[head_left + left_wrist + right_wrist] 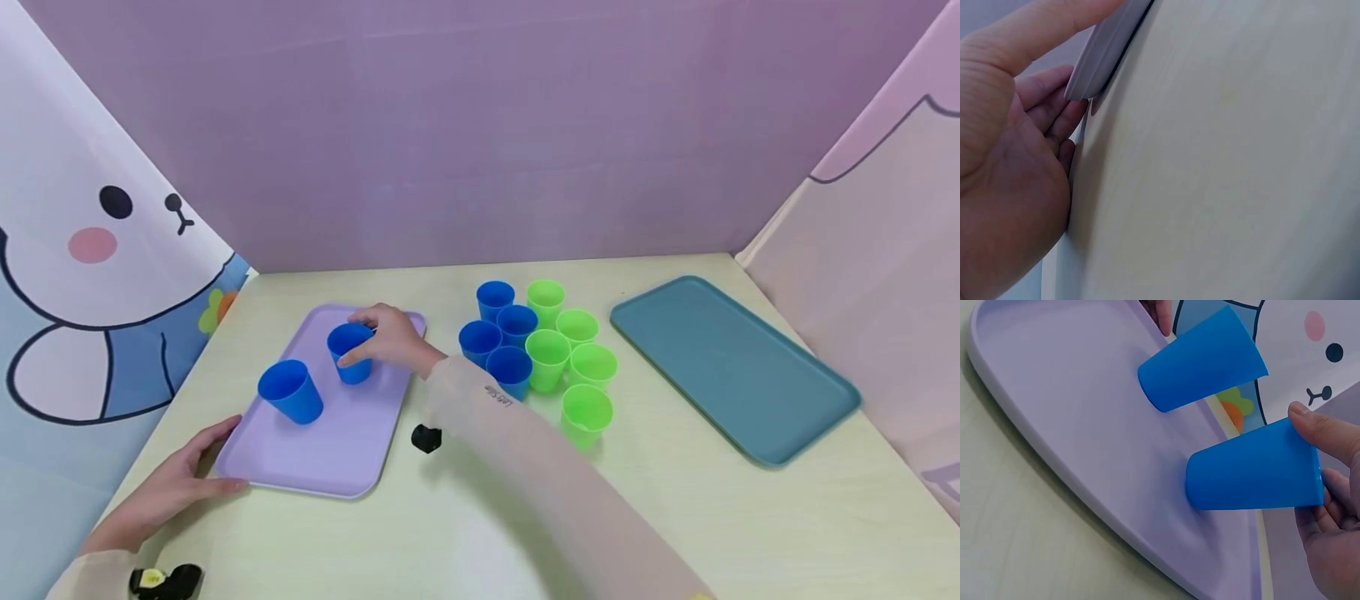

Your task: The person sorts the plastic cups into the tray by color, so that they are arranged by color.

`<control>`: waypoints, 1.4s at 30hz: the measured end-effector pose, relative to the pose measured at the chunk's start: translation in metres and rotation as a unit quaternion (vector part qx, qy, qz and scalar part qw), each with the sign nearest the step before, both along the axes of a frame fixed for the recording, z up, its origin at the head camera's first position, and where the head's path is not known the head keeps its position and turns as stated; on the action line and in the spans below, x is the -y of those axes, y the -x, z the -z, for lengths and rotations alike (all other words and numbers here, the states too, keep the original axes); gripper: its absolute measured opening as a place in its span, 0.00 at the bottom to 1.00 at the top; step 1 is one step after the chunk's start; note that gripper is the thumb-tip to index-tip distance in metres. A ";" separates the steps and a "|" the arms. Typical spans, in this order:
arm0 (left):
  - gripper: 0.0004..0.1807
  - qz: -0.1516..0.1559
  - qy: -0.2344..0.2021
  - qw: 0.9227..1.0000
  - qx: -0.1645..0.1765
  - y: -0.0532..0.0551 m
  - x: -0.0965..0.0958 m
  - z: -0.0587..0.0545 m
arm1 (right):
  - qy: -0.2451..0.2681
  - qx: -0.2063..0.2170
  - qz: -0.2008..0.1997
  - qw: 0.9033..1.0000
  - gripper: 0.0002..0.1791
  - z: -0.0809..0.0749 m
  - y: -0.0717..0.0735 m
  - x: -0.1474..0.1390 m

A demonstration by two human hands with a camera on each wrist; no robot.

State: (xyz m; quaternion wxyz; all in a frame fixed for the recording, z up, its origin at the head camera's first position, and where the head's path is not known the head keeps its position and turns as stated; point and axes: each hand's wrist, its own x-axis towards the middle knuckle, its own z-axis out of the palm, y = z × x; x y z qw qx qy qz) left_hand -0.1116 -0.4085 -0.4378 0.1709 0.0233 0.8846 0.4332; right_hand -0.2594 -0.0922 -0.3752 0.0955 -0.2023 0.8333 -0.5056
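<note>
blue cup (pixel 1247 469) sits in the right hand (pixel 393 337), pinched near its rim between thumb and fingers, its long axis roughly upright and its base over the right-hand half of the purple tray (pixel 330 454); whether the base fully touches, i cannot tell. a second blue cup (pixel 292 396) stands just beside it, toward the person and to the left. the left hand (pixel 180 479), farther from the held cup, rests at the tray's near left corner, thumb and fingers apart around the edge. right of the tray, four blue cups (pixel 510 371) adjoin five green cups (pixel 548 362); beyond lies a teal tray (pixel 735 371). the pale table (pixel 337 550) meets a purple backdrop (pixel 487 142).
</note>
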 end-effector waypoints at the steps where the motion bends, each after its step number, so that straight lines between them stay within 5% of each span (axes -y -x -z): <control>1: 0.55 -0.001 0.000 1.000 0.000 0.000 0.000 0.000 | 0.001 -0.004 -0.004 1.000 0.37 0.001 0.000 0.001; 23: 0.56 -0.008 0.007 1.000 0.016 0.000 -0.001 -0.001 | 0.046 0.037 -0.003 0.998 0.39 0.014 -0.012 0.020; 33: 0.56 -0.007 0.007 1.000 0.015 0.001 -0.002 -0.003 | 0.044 0.042 -0.002 0.998 0.41 0.013 -0.013 0.019; 42: 0.56 -0.009 -0.002 1.000 0.009 0.000 -0.002 -0.001 | 0.094 0.063 0.016 0.993 0.39 0.006 -0.014 0.011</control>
